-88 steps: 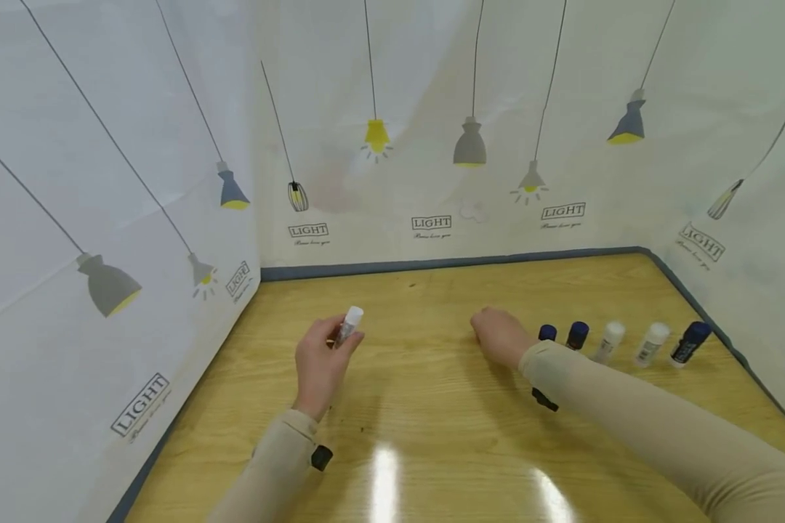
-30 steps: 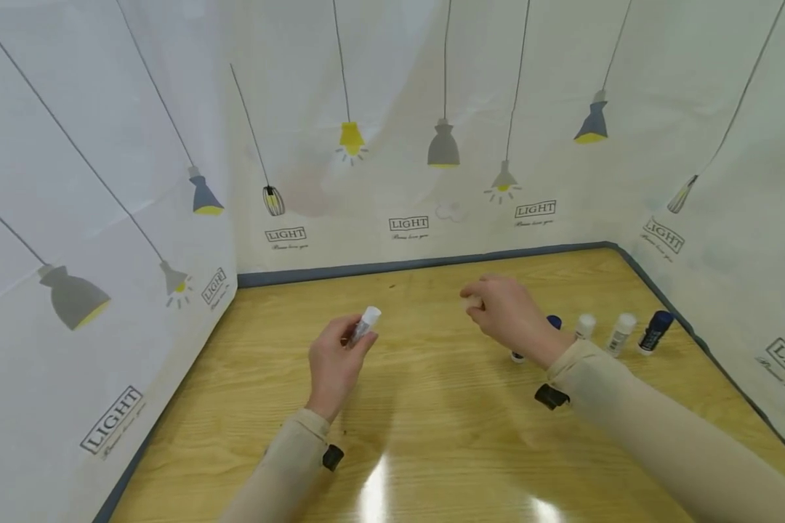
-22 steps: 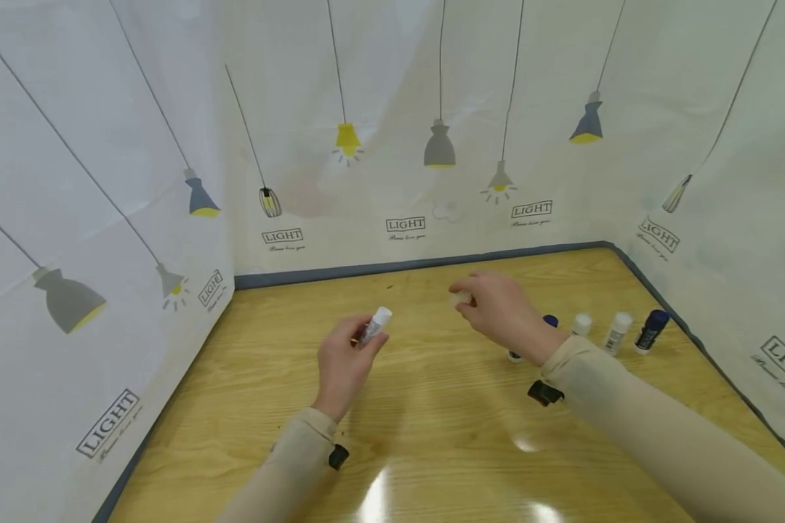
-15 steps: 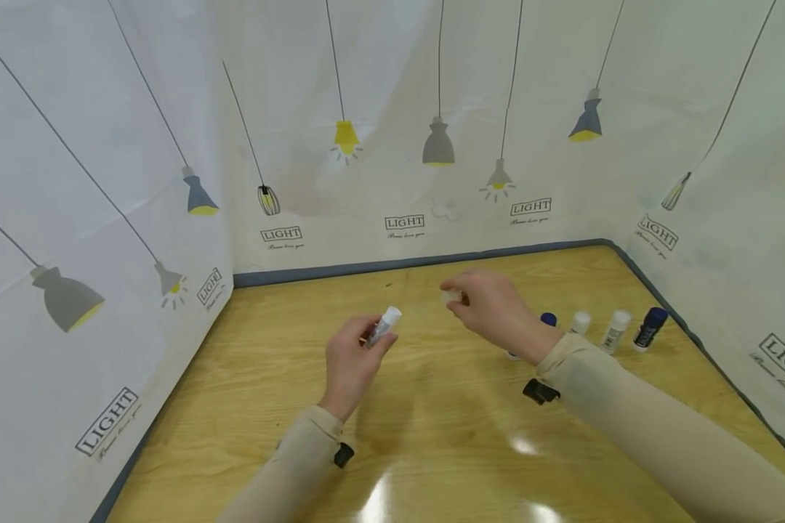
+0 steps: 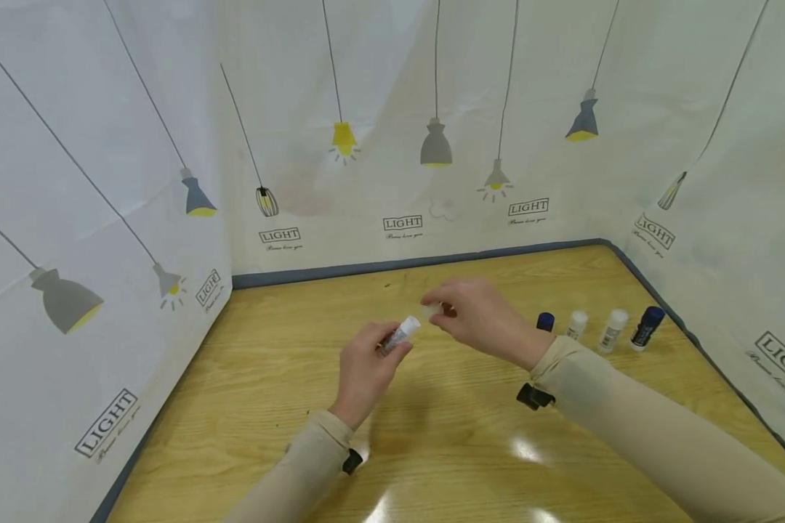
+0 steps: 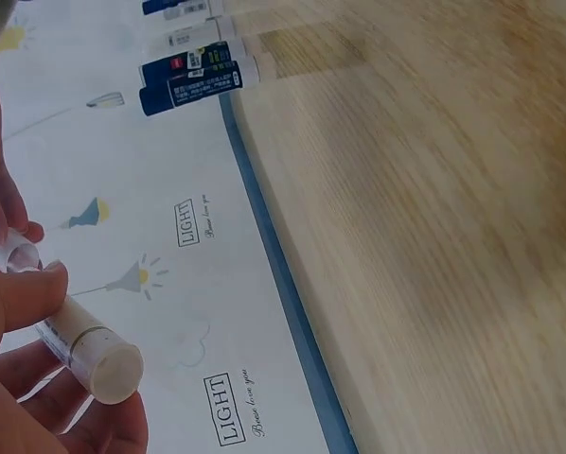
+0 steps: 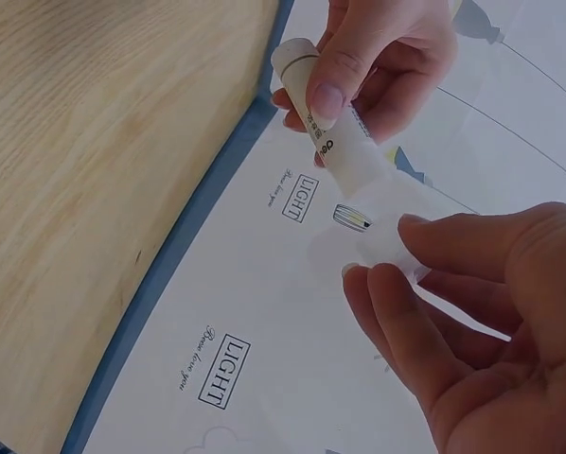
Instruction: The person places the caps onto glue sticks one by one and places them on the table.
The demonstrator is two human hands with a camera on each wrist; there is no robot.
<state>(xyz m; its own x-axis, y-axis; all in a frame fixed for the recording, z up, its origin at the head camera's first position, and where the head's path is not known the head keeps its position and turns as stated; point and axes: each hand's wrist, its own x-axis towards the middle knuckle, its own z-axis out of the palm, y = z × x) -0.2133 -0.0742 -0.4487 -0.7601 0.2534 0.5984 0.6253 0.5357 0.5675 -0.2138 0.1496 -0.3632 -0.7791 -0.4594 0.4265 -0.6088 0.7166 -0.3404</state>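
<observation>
In the head view my left hand (image 5: 366, 370) grips a white glue stick (image 5: 400, 334), tilted with its top end up and to the right. My right hand (image 5: 480, 319) pinches a whitish translucent cap (image 5: 432, 310) just off that end, with a narrow gap between. In the left wrist view, the hollow mouth of the cap (image 6: 16, 253) faces the glue stick (image 6: 84, 345), whose base points toward the camera. Printed lettering shows on the glue stick (image 7: 335, 151) in the right wrist view; there the cap (image 7: 387, 246) looks washed out against the cloth.
Upright on the wooden table (image 5: 458, 436), to the right, stands a row of glue sticks: a navy one (image 5: 546, 322), two white ones and another navy one (image 5: 646, 328). The right forearm hides part of the row. Lamp-printed cloth walls (image 5: 405, 181) enclose the table's back and sides.
My right hand has risen from the tabletop and moved left with the cap in its fingers. My left hand has brought the glue stick rightward, so the two are now close together.
</observation>
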